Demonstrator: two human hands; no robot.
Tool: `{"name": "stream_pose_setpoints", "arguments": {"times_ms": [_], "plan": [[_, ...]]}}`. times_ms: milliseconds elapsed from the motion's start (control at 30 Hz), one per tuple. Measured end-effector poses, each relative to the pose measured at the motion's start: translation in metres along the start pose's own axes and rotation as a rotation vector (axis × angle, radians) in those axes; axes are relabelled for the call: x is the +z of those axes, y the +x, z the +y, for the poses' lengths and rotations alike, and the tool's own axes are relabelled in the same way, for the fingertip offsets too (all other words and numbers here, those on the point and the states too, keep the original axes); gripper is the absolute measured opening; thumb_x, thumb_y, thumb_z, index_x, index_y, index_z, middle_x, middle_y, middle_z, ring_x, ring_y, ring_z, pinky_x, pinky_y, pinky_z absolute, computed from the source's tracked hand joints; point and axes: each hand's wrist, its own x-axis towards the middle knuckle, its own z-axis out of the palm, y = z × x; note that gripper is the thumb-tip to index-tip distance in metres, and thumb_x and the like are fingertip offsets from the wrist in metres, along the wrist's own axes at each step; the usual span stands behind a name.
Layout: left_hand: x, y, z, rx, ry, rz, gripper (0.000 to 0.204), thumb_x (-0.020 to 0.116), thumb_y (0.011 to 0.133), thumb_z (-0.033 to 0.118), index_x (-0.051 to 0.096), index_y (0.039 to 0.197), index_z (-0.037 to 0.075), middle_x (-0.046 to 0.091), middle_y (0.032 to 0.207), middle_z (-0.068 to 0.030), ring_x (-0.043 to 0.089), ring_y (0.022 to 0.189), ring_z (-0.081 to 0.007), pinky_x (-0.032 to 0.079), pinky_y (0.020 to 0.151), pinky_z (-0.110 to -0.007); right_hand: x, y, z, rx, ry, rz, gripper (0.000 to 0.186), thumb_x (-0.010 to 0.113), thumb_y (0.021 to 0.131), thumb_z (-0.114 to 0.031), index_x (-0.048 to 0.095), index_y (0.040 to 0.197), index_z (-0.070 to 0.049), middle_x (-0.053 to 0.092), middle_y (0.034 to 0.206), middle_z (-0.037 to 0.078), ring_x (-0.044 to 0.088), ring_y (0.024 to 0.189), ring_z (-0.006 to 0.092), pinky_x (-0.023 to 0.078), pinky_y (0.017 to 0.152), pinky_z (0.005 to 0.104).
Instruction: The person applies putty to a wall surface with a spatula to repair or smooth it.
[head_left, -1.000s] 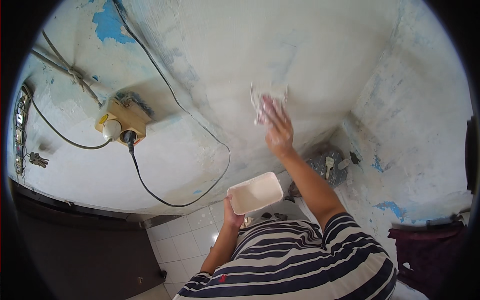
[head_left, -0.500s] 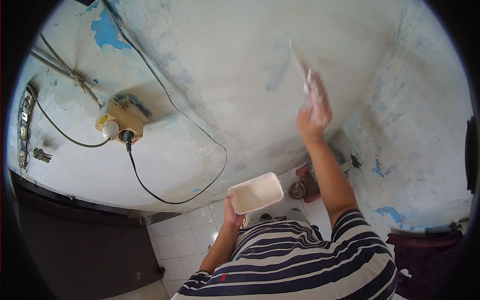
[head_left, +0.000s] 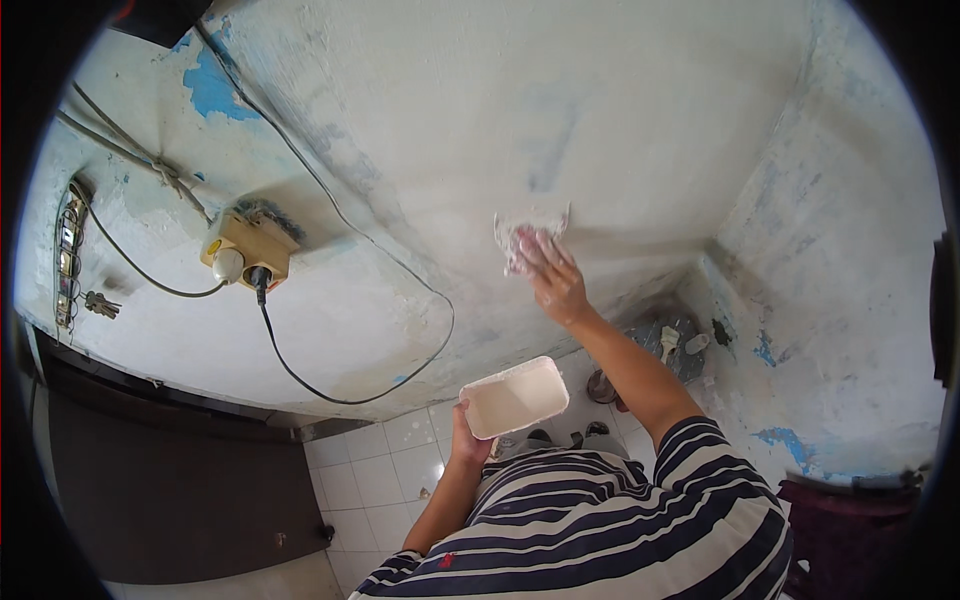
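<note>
Thin, flat spreader plate, pale and smeared with white paste (head_left: 530, 220): one, material not legible under the coating; located at the middle of the off-white, patchily coated wall (head_left: 650, 130), apparently against its surface. Broad edge runs left to right, right corner slightly higher; plate extends from the fingertips, up and a little left of the palm.

Right hand, paste-streaked (head_left: 556, 280): clamped on the spreader, fingers laid over its face; thumb hidden. Much the nearer hand to plate and wall.

Bluish-grey faint streak on the wall (head_left: 553, 145): directly above the plate's broad edge, apart from it, long axis near upright, so crosswise to that edge. Governing relation: plate below, streak above, right hand lowest of the three.

Shallow, rectangular, pale pinkish-white tray with rounded corners (head_left: 505, 375): below and slightly left of the right hand, well apart; long axis rising to the right; off-white paste inside.

Left hand (head_left: 466, 437): closed on the tray's left end, thumb at the rim.

Beige block-shaped power socket (head_left: 250, 245): on the wall, well left of the spreader; white rounded plug and black plug seated.

White square-tiled floor (head_left: 385, 470): below the tray.
</note>
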Motion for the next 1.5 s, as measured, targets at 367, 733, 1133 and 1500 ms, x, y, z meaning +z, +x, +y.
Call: {"name": "stream_pose_setpoints", "arguments": {"times_ms": [367, 733, 1133, 1500], "plan": [[-0.013, -0.016, 0.006, 0.001, -0.010, 0.018, 0.065, 0.047, 0.096, 0.053, 0.051, 0.147, 0.013, 0.059, 0.142, -0.0114, 0.057, 0.130, -0.0326, 0.049, 0.103, -0.052, -0.076, 0.052, -0.023, 0.130, 0.209, 0.252, 0.041, 0.057, 0.088, 0.007, 0.073, 0.122, -0.009, 0.071, 0.135, 0.009, 0.065, 0.130, 0.0331, 0.038, 0.117, 0.0541], [-0.018, -0.009, 0.015, 0.005, -0.027, -0.015, 0.062, 0.043, 0.100, 0.050, 0.053, 0.145, 0.009, 0.061, 0.140, -0.0120, 0.059, 0.128, -0.0316, 0.048, 0.106, -0.049, -0.047, 0.174, 0.010, -0.029, -0.154, 0.384, 0.037, 0.065, 0.086, 0.005, 0.076, 0.118, -0.011, 0.070, 0.135, 0.008, 0.062, 0.131, 0.0326, 0.046, 0.111, 0.0480], [-0.017, 0.011, 0.023, -0.030, -0.024, -0.005, 0.062, 0.044, 0.100, 0.049, 0.052, 0.146, 0.008, 0.061, 0.140, -0.0126, 0.057, 0.130, -0.0320, 0.046, 0.109, -0.050, -0.035, -0.048, -0.073, 0.174, 0.123, -0.161, 0.032, 0.059, 0.090, 0.005, 0.067, 0.119, -0.006, 0.067, 0.140, 0.011, 0.063, 0.131, 0.0331, 0.042, 0.115, 0.0538], [-0.006, 0.027, 0.031, -0.051, -0.028, -0.104, 0.061, 0.043, 0.101, 0.047, 0.052, 0.145, 0.005, 0.061, 0.141, -0.0134, 0.057, 0.132, -0.0316, 0.044, 0.112, -0.047, -0.119, 0.189, 0.110, -0.044, -0.251, 0.543, 0.031, 0.053, 0.098, 0.005, 0.063, 0.127, -0.001, 0.067, 0.136, 0.020, 0.062, 0.130, 0.0395, 0.056, 0.103, 0.0452]]}}
